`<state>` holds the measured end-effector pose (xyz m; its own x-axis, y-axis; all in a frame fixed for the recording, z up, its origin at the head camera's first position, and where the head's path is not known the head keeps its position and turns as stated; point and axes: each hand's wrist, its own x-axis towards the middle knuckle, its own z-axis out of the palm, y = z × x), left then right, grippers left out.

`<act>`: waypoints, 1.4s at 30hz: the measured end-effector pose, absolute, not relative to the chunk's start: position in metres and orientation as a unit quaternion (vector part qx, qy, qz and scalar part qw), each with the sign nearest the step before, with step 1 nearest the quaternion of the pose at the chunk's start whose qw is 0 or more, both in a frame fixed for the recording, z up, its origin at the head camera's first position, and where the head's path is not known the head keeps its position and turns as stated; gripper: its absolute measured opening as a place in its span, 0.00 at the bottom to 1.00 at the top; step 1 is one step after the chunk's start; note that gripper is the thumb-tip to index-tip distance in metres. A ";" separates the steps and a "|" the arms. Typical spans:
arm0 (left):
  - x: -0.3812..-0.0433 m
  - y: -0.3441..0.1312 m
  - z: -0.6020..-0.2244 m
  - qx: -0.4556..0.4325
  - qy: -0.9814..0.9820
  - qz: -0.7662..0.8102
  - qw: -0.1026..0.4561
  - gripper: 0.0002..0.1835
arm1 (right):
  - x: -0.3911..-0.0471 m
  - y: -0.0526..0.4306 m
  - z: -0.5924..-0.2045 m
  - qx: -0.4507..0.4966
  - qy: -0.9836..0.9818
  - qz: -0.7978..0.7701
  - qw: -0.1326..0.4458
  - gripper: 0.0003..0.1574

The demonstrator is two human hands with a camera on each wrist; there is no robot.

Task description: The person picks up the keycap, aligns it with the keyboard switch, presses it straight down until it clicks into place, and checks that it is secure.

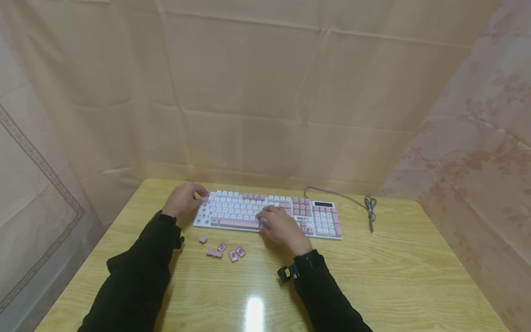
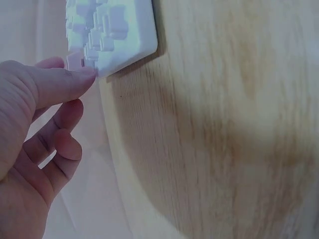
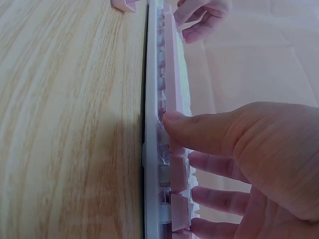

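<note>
Left grip (image 1: 182, 200) pinching a pink keycap (image 2: 75, 60) by the keyboard (image 1: 244, 213)'s upper-left corner! Long axis runs rightward; right grip (image 1: 282, 226), fingers loosely spread, touches its lower edge.

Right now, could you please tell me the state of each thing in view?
Keyboard: flat on the table, some left-end keycaps missing.
Five loose keycaps: off the keyboard, on the table.
Cable: bundled and tied.
Left hand: pinching a pink keycap at the keyboard's far-left corner.
Right hand: resting on the keyboard.
</note>
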<state>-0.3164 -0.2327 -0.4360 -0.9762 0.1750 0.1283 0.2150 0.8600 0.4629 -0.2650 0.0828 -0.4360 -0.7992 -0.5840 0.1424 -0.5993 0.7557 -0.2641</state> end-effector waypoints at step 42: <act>-0.309 -0.228 -0.448 -0.060 -0.952 -0.292 0.075 0.13 | -0.266 0.083 -0.436 0.321 -0.934 0.149 0.039 0.19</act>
